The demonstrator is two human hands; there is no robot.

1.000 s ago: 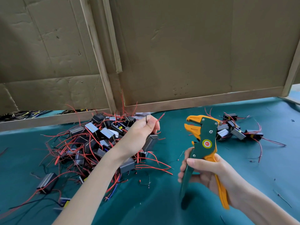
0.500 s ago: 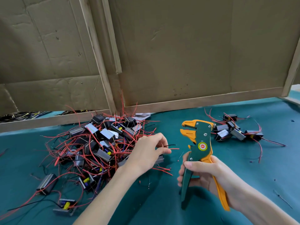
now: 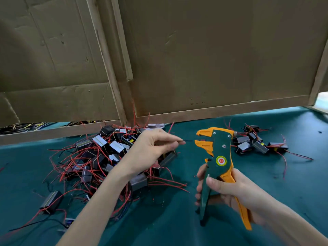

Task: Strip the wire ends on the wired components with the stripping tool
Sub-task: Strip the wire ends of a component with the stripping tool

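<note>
The left hand [image 3: 150, 148] pinches a thin black wire [image 3: 186, 140] between thumb and forefinger. It holds the wire close to its free end, so only a short stub sticks out to the right. That short overhang is probably deliberate: a limp lead held further back would droop and miss the opening. The wire's component [image 3: 167, 158] sits just below the hand, though whether it hangs or rests on the heap is unclear.

The right hand [image 3: 230, 189] is wrapped around both handles of the stripping tool [image 3: 220, 153], which stands upright with its orange jaws facing left, level with the wire tip. The jaws stand apart and the handles are spread, so the tool has not been squeezed. The tip is right at the mouth, but it cannot be told whether it has gone in.

The work appears sorted by side. A big heap [image 3: 99, 157] of components with tangled red leads lies on the left, within the feeding hand's reach. A small cluster [image 3: 255, 142] sits on the far right behind the tool — likely the finished pieces, which would mean most of the job remains.

Everything rests on a green mat [image 3: 292, 183], backed by a cardboard wall [image 3: 195, 59] on the far side. The next move calls for seating the stub squarely between the jaws before closing — an off-centre entry could nick the strands.
</note>
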